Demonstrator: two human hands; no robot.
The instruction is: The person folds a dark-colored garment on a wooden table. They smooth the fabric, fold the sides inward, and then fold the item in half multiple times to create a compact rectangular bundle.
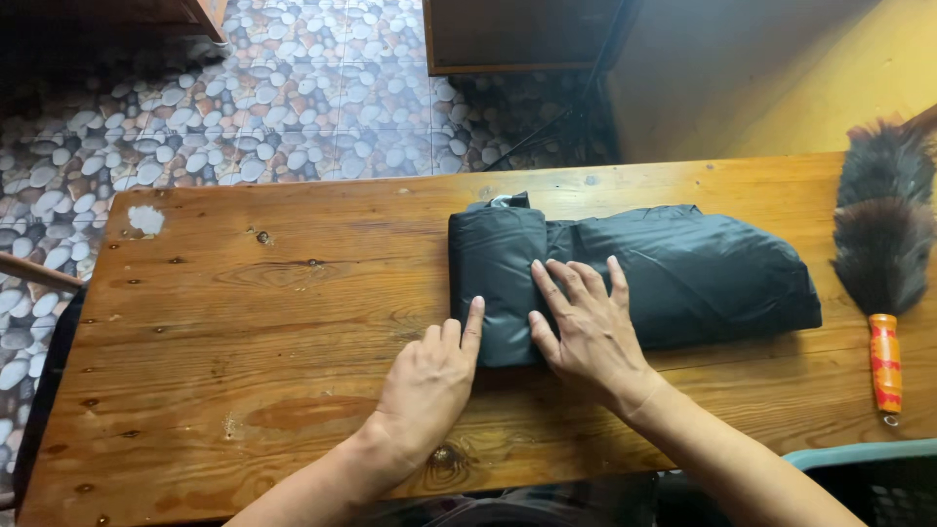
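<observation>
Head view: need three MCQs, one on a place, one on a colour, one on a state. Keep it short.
1. Where does the feather duster lie on the wooden table?
A. At its right end
B. At its left end
C. Under the dark garment

2. What colour is the duster's handle?
A. Blue
B. Orange with red marks
C. Plain white

3. How is the dark garment?
A. Hanging from a hook
B. Spread out flat and unfolded
C. Partly rolled from its left end

Key: 1 A, the duster lies beside the right edge, apart from the garment. 2 B, the handle shows orange and red. 3 C, a roll sits at the left end, with the left hand beside it and the right hand flat on the cloth.
</observation>
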